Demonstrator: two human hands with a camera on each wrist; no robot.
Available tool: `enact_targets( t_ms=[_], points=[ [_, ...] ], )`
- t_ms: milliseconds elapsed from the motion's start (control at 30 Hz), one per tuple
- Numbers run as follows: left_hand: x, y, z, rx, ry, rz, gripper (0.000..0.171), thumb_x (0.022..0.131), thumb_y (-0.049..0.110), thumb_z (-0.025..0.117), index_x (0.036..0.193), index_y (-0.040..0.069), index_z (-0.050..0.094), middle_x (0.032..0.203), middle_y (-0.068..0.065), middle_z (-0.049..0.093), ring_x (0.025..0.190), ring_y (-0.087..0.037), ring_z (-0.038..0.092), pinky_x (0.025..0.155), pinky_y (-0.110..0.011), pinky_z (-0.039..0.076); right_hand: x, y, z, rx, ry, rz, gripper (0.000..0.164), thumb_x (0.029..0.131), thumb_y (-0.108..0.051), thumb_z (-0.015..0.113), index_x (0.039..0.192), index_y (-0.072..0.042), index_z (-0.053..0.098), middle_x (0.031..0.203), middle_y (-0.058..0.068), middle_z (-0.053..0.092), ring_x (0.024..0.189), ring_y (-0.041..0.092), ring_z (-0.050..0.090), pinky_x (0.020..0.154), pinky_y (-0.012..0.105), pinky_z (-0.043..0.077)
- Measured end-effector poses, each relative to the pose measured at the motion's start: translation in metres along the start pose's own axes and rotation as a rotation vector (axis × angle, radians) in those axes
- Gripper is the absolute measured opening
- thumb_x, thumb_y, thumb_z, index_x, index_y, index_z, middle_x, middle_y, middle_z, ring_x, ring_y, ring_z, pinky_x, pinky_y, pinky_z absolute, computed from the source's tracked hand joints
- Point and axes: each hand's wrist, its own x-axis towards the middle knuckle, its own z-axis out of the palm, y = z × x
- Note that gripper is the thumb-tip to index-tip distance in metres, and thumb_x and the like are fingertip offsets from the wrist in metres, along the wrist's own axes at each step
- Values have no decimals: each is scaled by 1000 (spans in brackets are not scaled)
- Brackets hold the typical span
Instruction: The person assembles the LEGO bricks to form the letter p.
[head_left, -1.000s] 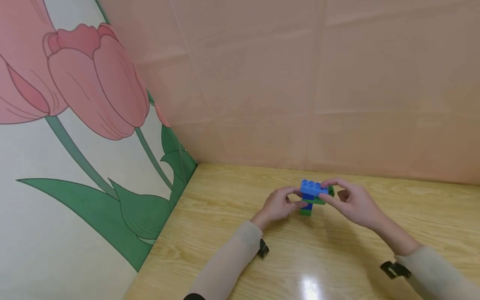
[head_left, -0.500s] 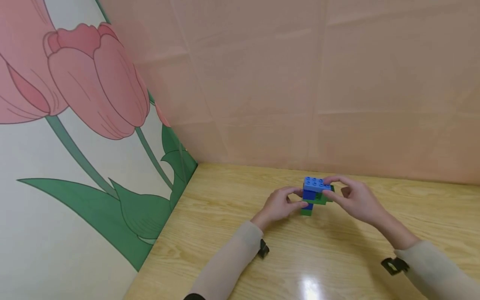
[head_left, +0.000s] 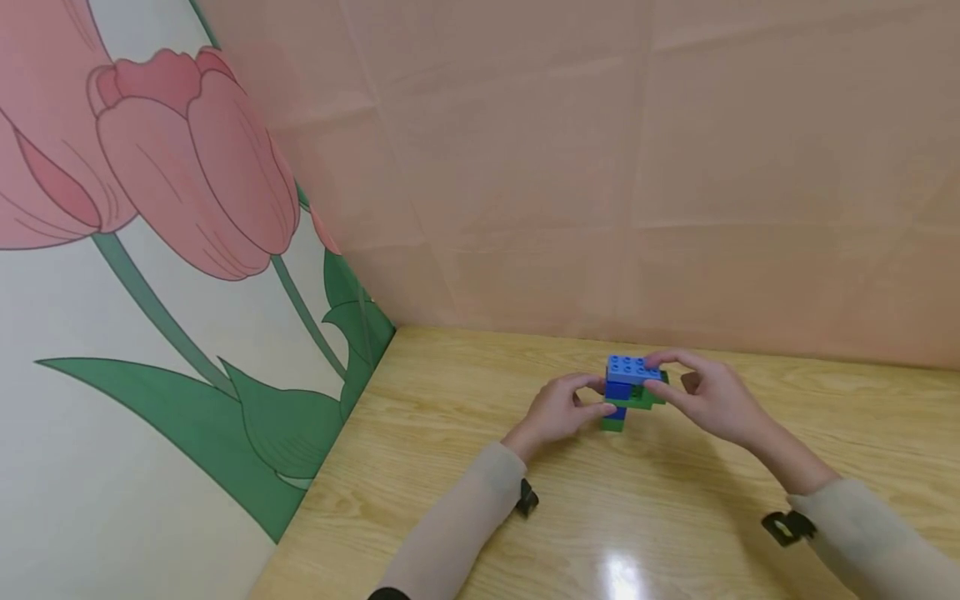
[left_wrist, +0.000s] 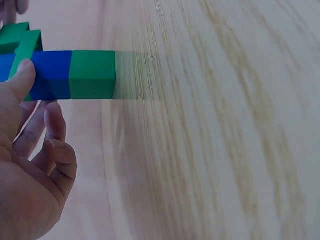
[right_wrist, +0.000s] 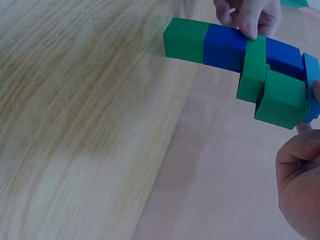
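Observation:
A small tower of toy building bricks stands on the wooden table. Its lowest piece is a green brick (head_left: 612,425), with a dark blue brick (left_wrist: 52,75) above it. A flat green brick (right_wrist: 253,70) juts out to the right over that. On this sit another dark blue brick (head_left: 618,390) and a green block (right_wrist: 282,97), side by side. The light blue studded brick (head_left: 628,368) lies across the top. My left hand (head_left: 558,407) grips the tower near the flat green brick, thumb in front. My right hand (head_left: 712,406) pinches the light blue brick's right end.
The wood-grain table (head_left: 450,392) extends around the tower. Behind it rises a creased pinkish cloth (head_left: 525,167), and a tulip-patterned panel (head_left: 210,325) borders the left side. Dark straps sit at both sleeve cuffs.
The light blue brick has shifted slightly right and turned a little, along with my right fingers. More of the green pieces beneath now shows. My left hand stays in place.

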Motion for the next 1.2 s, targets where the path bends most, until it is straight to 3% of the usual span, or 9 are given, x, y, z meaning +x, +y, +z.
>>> enact_targets(
  t_ms=[133,200,300,533,867,1200],
  points=[
    [-1,0,0,4,1,-12,37,96,49,71,128,31,70,116,19,66,81,-5,59,69,-23,51,2,0,0,55,-36,42,38,100,-23,73,136,-17,64,101,10,71,42,7,39,39,26,33],
    [-1,0,0,5,2,-17,37,96,49,71,128,31,70,116,19,66,81,-5,59,69,-23,51,4,-1,0,73,-45,61,40,101,-26,72,139,-17,63,119,14,69,42,10,42,39,27,34],
    [-2,0,0,6,2,-20,37,96,49,71,128,31,70,116,19,67,79,-6,59,68,-23,52,8,-1,1,70,-42,80,39,101,-30,72,137,-18,65,127,13,67,45,11,42,41,28,36],
    [-2,-1,1,0,-6,-8,38,97,49,70,129,29,70,117,17,67,79,-5,60,67,-23,52,15,0,4,29,-38,54,33,100,-29,74,131,-18,72,127,7,67,70,15,51,55,27,42],
    [-1,0,1,26,-8,34,39,99,48,69,131,26,69,124,6,70,78,-4,61,66,-23,53,20,2,3,7,-45,-26,29,98,-22,75,127,-15,74,118,7,67,52,11,36,45,28,35],
    [-1,-1,0,20,-1,20,38,98,49,69,129,27,69,120,12,68,80,-4,61,68,-22,53,19,1,5,-10,-34,-24,28,97,-23,77,124,-13,76,113,5,66,54,13,39,46,27,36]
  ],
)
